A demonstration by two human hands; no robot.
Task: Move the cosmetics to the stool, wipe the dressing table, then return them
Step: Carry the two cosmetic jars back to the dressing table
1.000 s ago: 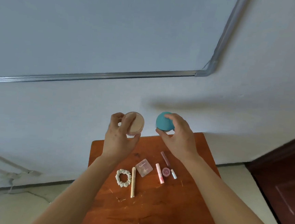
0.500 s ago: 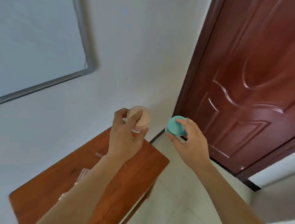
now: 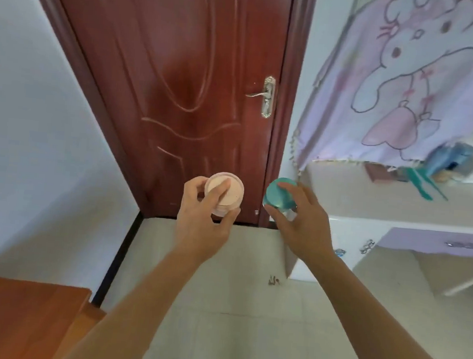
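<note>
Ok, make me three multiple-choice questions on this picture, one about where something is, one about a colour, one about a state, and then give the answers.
1. Where does the wooden top lie in the view? A lower left; B upper right; C centre.
2. What colour is the lid of the jar in the right hand? A black; B teal; C yellow.
3. The left hand is: A open and empty; B curled on nothing; C gripping the pink jar.

Answers: 1 A, it fills the bottom left corner. 2 B, the lid is plainly teal. 3 C, the hand curls round the jar.
</note>
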